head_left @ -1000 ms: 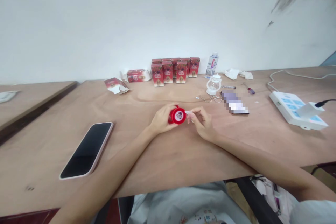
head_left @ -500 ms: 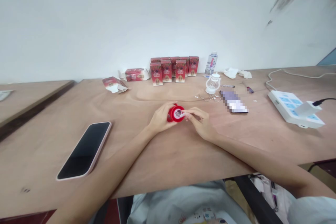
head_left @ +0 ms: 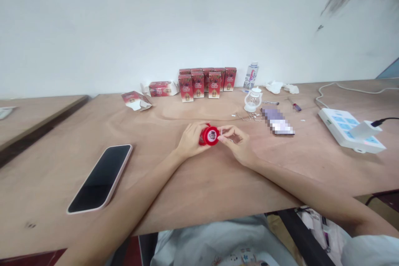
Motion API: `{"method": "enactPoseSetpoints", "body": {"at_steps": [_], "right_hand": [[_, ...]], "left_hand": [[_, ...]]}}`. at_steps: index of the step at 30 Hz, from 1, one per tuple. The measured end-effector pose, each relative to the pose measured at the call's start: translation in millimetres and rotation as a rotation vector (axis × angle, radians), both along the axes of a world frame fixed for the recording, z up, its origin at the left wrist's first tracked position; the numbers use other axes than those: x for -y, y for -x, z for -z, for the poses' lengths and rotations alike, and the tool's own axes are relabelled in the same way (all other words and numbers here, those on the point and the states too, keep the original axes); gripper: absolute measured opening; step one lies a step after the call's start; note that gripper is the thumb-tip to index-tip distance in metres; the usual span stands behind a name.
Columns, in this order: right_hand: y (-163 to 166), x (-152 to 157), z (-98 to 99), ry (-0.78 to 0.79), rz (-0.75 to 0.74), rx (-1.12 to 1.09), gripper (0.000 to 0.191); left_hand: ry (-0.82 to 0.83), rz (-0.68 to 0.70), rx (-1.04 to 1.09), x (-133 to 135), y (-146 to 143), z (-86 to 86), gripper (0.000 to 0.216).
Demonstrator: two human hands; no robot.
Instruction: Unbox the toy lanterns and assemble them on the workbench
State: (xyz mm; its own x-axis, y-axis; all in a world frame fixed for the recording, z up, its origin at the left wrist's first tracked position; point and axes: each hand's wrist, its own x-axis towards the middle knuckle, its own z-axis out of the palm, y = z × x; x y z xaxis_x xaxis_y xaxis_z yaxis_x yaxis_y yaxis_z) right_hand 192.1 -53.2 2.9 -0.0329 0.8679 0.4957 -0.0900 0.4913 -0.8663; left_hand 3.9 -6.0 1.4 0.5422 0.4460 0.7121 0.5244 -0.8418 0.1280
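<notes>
Red, round-based lantern-like item (head_left: 213, 136) sits between the person's two hands, held above the middle of the pale brown wooden table (head_left: 199, 191). Its circular base, with a dark figure on a white disc at its centre, is turned toward the person. The left hand (head_left: 189, 140) is clamped around its side. The right hand (head_left: 240, 146) is just beside the base's rim, thumb and forefinger pinched on a thin white piece (head_left: 221, 132); whether that piece touches the rim cannot be told.

Beyond the hands, red printed cardboard boxes (head_left: 214, 85) stand upright in a group near the wall. To their left lie a red-and-white box with open flaps (head_left: 162, 89) and a second opened red-and-white box (head_left: 134, 99). To their right stand a clear plastic bottle (head_left: 250, 77) and, in front of it, a white lantern with a clear globe (head_left: 253, 100). Thin bent wires (head_left: 246, 117) lie near its foot. A black-screened phone in a pale pink case (head_left: 101, 178) rests left of the left forearm.
</notes>
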Motion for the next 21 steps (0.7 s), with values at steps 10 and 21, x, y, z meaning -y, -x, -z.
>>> {"method": "enactPoseSetpoints", "body": {"at_steps": [10, 21], "right_hand": [[-6.1, -4.7, 4.0, -0.021, 0.177, 0.154, 0.013], [-3.0, 1.9, -4.6, 0.128, 0.084, 0.042, 0.031]], "left_hand": [[0.018, -0.005, -0.006, -0.6, -0.2, 0.1, 0.045], [-0.014, -0.009, 0.025, -1.7, 0.2, 0.3, 0.046]]}}
